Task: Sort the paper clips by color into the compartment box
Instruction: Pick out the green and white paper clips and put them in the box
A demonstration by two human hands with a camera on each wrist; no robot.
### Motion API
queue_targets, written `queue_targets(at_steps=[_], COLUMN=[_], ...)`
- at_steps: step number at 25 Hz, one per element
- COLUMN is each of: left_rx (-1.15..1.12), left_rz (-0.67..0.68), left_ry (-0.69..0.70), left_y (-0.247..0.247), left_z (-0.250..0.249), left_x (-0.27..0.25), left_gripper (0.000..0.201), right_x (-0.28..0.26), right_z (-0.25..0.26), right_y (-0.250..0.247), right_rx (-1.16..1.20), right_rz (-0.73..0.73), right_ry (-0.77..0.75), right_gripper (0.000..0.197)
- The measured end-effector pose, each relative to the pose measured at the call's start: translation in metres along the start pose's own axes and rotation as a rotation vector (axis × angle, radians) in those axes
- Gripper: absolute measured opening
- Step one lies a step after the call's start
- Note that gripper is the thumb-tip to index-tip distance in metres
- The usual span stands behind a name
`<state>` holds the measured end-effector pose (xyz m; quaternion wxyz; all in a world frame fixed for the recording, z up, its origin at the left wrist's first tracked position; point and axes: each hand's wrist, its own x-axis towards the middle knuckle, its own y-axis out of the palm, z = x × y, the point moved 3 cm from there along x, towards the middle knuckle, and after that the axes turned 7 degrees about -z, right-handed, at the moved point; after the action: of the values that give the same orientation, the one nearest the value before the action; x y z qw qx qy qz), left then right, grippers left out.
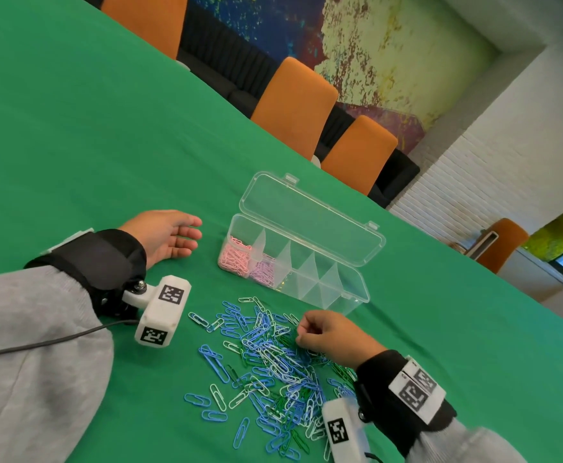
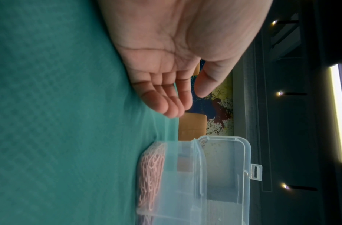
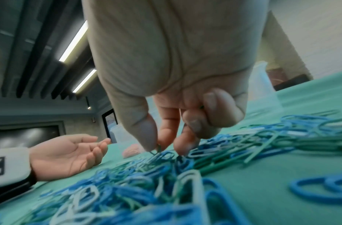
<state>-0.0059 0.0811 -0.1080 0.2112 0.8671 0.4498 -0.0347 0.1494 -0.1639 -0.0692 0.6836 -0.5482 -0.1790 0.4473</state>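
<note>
A heap of blue, white and green paper clips lies on the green table in front of the clear compartment box. The box's lid is open. Its leftmost compartment holds pink clips, the one beside it lilac clips; the other compartments look empty. My right hand is down on the heap, thumb and forefinger pinching a green clip, the other fingers curled. My left hand rests palm up and relaxed left of the box, holding nothing.
Orange chairs stand along the table's far edge behind the box. A black cable runs from my left wrist camera across the near left. Bare green cloth stretches left of and beyond my left hand.
</note>
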Motion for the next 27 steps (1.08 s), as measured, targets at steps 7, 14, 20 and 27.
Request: queue_targets(at_steps=[7,14,20,27], left_rx=[0.026,0.048,0.046,0.049], left_rz=[0.011,0.017,0.021,0.017], left_ry=[0.012,0.015,0.019,0.027], left_y=[-0.001,0.001,-0.001,-0.002], left_z=[0.001,0.000,0.003,0.006], left_x=[0.001,0.001,0.004,0.007], left_gripper=[0.012,0.013,0.013,0.016], right_x=[0.011,0.018,0.010,-0.004], right_z=[0.025,0.031,0.006,-0.035], right_y=[0.012,0.019,-0.002,-0.002], right_rx=[-0.310,-0.596,0.068,1.429], right_rz=[0.005,-0.067,0.004,0.030], right_ry=[-0.068,-0.123,0.041,0.232], right_gripper=[0.016,0.011,0.017,0.010])
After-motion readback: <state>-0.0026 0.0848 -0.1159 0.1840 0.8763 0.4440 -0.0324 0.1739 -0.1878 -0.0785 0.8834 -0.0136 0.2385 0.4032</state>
